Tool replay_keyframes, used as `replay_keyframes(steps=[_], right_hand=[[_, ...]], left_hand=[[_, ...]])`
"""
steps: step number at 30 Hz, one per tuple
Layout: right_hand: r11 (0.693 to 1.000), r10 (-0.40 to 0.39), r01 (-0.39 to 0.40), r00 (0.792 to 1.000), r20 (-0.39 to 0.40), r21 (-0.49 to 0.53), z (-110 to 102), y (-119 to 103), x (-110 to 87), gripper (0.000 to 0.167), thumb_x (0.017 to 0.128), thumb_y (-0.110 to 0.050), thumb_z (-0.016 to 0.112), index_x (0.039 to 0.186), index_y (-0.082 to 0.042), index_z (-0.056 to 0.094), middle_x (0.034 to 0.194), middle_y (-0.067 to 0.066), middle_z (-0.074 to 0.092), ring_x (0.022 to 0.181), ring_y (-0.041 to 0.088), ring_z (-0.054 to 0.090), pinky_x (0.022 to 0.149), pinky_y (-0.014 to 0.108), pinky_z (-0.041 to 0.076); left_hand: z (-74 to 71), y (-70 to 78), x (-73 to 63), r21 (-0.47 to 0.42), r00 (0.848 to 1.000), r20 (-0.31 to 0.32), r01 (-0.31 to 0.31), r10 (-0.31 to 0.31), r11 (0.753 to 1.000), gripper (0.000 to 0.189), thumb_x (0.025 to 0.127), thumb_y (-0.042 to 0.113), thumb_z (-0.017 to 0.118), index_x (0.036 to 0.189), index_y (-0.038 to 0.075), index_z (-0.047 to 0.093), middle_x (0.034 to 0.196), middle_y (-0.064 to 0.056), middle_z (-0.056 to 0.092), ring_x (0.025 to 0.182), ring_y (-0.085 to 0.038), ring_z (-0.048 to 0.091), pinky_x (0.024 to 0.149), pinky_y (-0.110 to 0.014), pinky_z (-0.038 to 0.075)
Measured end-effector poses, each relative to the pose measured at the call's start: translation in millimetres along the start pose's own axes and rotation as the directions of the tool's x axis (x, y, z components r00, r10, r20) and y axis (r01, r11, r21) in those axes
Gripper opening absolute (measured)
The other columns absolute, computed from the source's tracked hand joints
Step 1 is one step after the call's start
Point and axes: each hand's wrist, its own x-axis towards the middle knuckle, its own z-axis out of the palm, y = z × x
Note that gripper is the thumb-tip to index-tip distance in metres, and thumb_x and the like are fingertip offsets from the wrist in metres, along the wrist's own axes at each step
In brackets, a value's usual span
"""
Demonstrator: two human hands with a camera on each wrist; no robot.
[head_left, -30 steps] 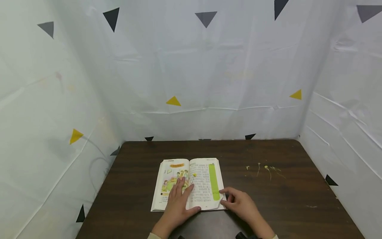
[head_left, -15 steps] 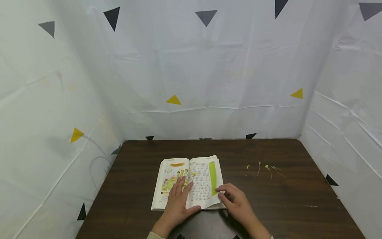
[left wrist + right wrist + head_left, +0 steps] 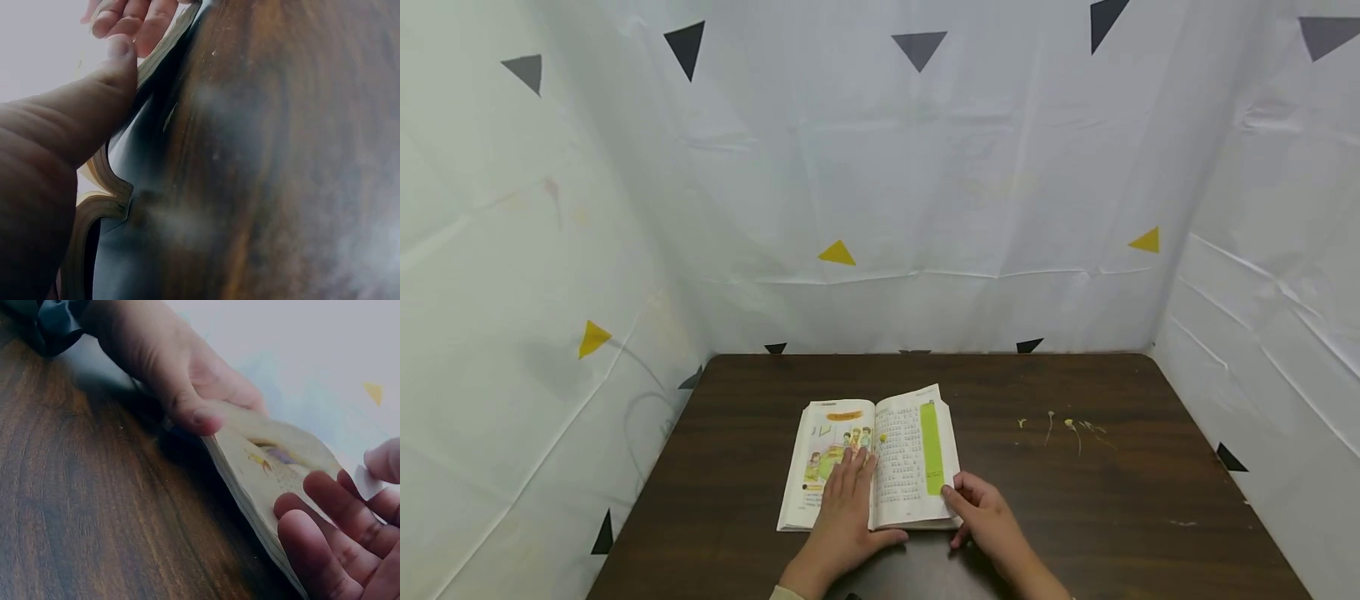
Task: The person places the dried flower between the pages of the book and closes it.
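An open book (image 3: 808, 500) lies on the table, with a colour picture on its left page and a green strip down its right page (image 3: 898, 487). My left hand (image 3: 842, 517) rests flat over the lower inner part of the left page, its thumb along the bottom edge. With thumb and index finger my right hand (image 3: 988, 517) pinches the right page near its lower outer corner. That page bows up off those beneath; in the right wrist view the page corner (image 3: 367, 482) shows between thumb and finger. A small yellow flower (image 3: 883, 437) lies on the right page near the fold.
Several small dried flowers (image 3: 1070, 423) with thin stems lie on the dark wooden table (image 3: 1120, 517) to the right of the book. White sheeting (image 3: 1000, 317) with printed triangles stands around the table at the back and sides.
My right hand has shifted from the page's lower right corner and taken a pinch on its outer edge. The right page has lifted and curved, its top corner rising. My left hand stays put.
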Motion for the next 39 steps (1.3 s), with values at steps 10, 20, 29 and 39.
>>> replay_keyframes(steps=[10,20,29,39], right_hand=[[1.0,-0.013,0.013,1.0,0.027,-0.007,-1.2,0.2,0.7,0.037,0.107,-0.035,0.07,0.107,0.001,0.066,0.097,0.003,0.062,0.053,0.019,0.062,0.054,0.034,0.062],[0.999,-0.048,0.047,0.999,-0.007,-0.018,-1.3,2.5,6.4,0.038,0.109,-0.037,0.067,0.126,-0.004,0.073,0.11,0.008,0.069,0.048,0.018,0.058,0.049,0.037,0.06],[0.981,-0.106,0.102,0.994,-0.02,-0.164,-4.0,9.0,4.3,0.04,0.115,-0.029,0.056,0.149,-0.011,0.063,0.083,0.011,0.067,0.049,0.012,0.052,0.043,0.027,0.047],[0.572,-0.349,0.215,0.937,0.002,-0.791,-19.5,3.2,1.3,0.04,0.088,-0.03,0.091,0.127,-0.035,0.081,0.078,-0.015,0.048,0.066,0.0,0.039,0.06,0.022,0.035]], left_hand=[[-8.6,12.8,-1.5,0.052,1.0,-0.021,-0.013,0.014,0.999,0.125,0.079,0.075,0.084,0.168,0.004,0.032,0.174,-0.017,0.038,0.168,-0.046,0.023,0.131,-0.068,0.025],[-7.0,22.5,-0.2,0.092,0.997,-0.074,-0.004,0.011,0.996,0.092,0.094,0.061,0.078,0.161,0.008,0.044,0.168,-0.016,0.046,0.161,-0.043,0.037,0.127,-0.071,0.028],[-3.1,24.8,-11.1,0.016,0.993,-0.121,-0.009,0.01,1.0,0.065,0.085,0.011,0.072,0.147,0.01,0.053,0.162,-0.016,0.05,0.155,-0.041,0.045,0.121,-0.076,0.033],[-14.1,12.5,-13.6,0.066,0.972,-0.234,0.039,-0.022,0.997,0.074,0.077,0.008,0.078,0.147,0.004,0.055,0.144,-0.014,0.062,0.134,-0.031,0.061,0.109,-0.053,0.054]])
